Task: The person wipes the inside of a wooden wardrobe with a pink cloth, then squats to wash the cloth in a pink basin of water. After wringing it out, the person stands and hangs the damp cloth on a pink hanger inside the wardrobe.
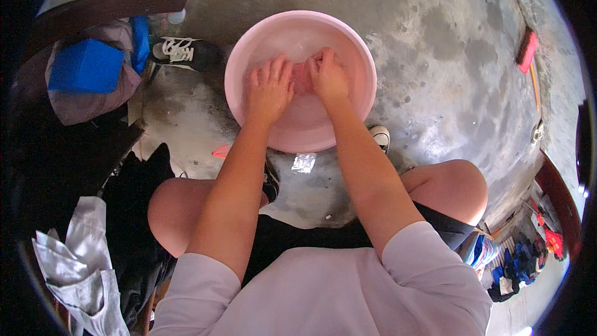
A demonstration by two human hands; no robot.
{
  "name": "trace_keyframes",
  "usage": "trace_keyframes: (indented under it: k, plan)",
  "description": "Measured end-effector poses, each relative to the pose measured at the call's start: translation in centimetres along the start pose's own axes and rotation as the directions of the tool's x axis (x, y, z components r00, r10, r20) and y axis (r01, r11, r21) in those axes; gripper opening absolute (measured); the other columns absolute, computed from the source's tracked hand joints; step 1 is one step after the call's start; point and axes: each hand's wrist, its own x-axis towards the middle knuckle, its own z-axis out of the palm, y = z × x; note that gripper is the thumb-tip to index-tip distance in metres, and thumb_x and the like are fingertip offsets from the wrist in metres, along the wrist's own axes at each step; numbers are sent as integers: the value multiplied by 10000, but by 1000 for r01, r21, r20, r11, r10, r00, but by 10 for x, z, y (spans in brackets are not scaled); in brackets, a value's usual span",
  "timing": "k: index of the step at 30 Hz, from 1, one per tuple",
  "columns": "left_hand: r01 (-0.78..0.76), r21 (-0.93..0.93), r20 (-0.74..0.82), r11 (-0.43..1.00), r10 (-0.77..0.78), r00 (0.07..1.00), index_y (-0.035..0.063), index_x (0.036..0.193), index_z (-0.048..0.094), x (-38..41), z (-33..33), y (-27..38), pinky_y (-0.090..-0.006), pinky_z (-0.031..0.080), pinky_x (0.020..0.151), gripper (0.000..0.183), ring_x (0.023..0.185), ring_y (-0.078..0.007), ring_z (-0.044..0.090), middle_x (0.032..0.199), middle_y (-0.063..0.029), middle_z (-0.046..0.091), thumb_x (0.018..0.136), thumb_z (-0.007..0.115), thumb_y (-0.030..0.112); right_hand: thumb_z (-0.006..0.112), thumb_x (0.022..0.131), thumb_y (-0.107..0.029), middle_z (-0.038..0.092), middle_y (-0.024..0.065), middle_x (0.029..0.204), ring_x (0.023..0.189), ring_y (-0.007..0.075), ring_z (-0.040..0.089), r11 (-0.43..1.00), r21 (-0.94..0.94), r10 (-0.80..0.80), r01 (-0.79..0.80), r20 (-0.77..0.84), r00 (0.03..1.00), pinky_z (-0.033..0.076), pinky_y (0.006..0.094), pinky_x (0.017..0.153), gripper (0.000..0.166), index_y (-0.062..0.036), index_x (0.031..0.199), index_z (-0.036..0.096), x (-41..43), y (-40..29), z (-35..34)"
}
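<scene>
A round pink plastic basin (298, 142) stands on the floor before me, with cloudy water in it. In the water lies a wet reddish-pink cloth (303, 77), partly covered by my hands. My left hand (270, 87) rests palm down at the cloth's left side, fingers spread; its underside and any grip are hidden. On the other side, my right hand (331, 77) has its fingers curled on the cloth. Both wrists are inside the rim.
A black sneaker with white laces (182, 53) lies left of the basin. Beyond it is a blue box-shaped object (87, 67) on grey fabric. A clear plastic wrapper (303, 163) lies on the stained concrete floor (433, 102). At far right are a red brush head (527, 50) and piled clothes (517, 261).
</scene>
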Motion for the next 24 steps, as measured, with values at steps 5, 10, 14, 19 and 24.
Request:
trace_keyframes:
  k: [5, 10, 14, 19, 24]
  plan:
    - [-138, 48, 165, 989, 128, 978, 124, 1480, 520, -24, -9, -1, -548, 288, 1194, 615, 1482, -265, 366, 1663, -55, 323, 891, 649, 245, 693, 920, -261, 640, 252, 1165, 1055, 450, 659, 999, -8, -50, 50, -70, 996, 542, 554, 883, 364, -38, 1172, 554, 0, 14, -2]
    - [-145, 69, 242, 987, 125, 962, 110, 1547, 440, -37, 2, -6, -545, 261, 1218, 695, 1514, -287, 329, 1690, -87, 268, 885, 631, 196, 663, 933, -247, 633, 259, 1164, 1082, 452, 639, 998, -59, -24, 22, -33, 999, 539, 554, 901, 342, -37, 1182, 559, 10, 18, 2]
    - [-89, 131, 406, 987, 28, 913, 133, 1551, 457, -30, 13, -4, -552, 239, 1227, 641, 1523, -294, 308, 1665, -78, 319, 931, 582, 238, 674, 938, -281, 619, 230, 1118, 1023, 435, 643, 983, -60, -180, 173, -127, 976, 544, 541, 866, 321, -47, 1136, 581, 7, -4, 2]
    - [-10, 91, 345, 996, -22, 938, 135, 1562, 436, -36, 31, -5, -589, 284, 1200, 666, 1552, -337, 229, 1700, -94, 220, 934, 602, 285, 664, 956, -324, 616, 195, 1054, 966, 414, 648, 955, -112, -290, 276, -128, 949, 553, 516, 811, 278, -67, 1044, 604, -17, -47, 26]
    - [-5, -29, 456, 1000, 17, 890, 79, 1613, 296, -32, 46, -5, -672, 237, 1190, 828, 1576, -397, 120, 1721, -166, 88, 933, 617, 426, 636, 960, -360, 637, 194, 1004, 942, 395, 655, 942, -113, -327, 315, -107, 939, 554, 509, 789, 290, -73, 1001, 615, 3, -37, 68]
